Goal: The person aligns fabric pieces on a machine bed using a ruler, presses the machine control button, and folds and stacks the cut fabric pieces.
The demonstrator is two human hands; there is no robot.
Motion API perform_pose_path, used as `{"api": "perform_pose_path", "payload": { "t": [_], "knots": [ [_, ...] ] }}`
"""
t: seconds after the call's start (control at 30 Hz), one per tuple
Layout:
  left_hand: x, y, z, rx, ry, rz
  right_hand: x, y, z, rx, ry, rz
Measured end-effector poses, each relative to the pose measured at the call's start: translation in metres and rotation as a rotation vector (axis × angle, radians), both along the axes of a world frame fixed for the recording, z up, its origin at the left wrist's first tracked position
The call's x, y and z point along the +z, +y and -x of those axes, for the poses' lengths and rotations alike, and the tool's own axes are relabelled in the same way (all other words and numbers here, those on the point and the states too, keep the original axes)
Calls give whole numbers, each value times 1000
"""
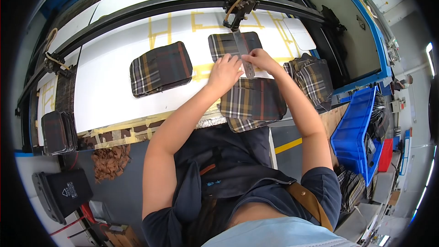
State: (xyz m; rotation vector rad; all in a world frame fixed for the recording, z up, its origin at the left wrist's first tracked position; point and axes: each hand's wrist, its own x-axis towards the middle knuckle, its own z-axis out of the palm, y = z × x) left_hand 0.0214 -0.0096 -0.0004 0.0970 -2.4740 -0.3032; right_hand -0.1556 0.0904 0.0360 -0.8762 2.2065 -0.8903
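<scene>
Under the machine head lies a plaid fabric piece [222, 45] with rounded corners. A metal ruler [241, 45] crosses it lengthwise and runs down towards a second plaid stack [251, 100] near the table's front edge. My right hand [259, 59] pinches the ruler's right side with closed fingers. My left hand [225, 72] rests at the ruler's left side and the piece's lower edge, its fingers bent and slightly apart. Whether it holds anything is hard to see. To the left, another plaid stack [161, 69] sits on the white table [107, 82].
A black gantry rail [183, 1] with a machine head [238, 7] spans the table. More plaid pieces lie in a pile [311, 80] at the right and a stack [59, 132] at the far left. A blue crate [354, 132] stands at the right, a black bin [64, 192] lower left.
</scene>
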Motion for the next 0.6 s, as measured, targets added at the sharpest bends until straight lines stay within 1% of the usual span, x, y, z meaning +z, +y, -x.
{"api": "perform_pose_path", "payload": {
  "t": [0.07, 0.17, 0.2, 0.3, 0.4, 0.43, 0.5, 0.6],
  "knots": [
    [1, 0, -1, -2, -3, -2, -16, -2, 5, 92, 294, -7],
    [4, 0, -2, -9, -137, -48, -20, 9, 16, -44, 213, 71],
    [4, 0, -2, -6, -138, -46, -18, 17, 22, -46, 293, 50],
    [4, 0, -1, -6, -144, -52, -23, 43, 47, -90, 422, 94],
    [8, 0, -3, -20, -156, -92, -24, 71, 79, -187, 577, 80],
    [5, -2, -3, -34, -101, -121, -15, 77, 82, -228, 636, 35],
    [-6, -8, 1, -57, 8, -176, 10, 87, 72, -262, 677, 126],
    [-11, -24, 5, -57, 32, -425, 60, 102, 49, -275, 767, 306]
  ]
}}
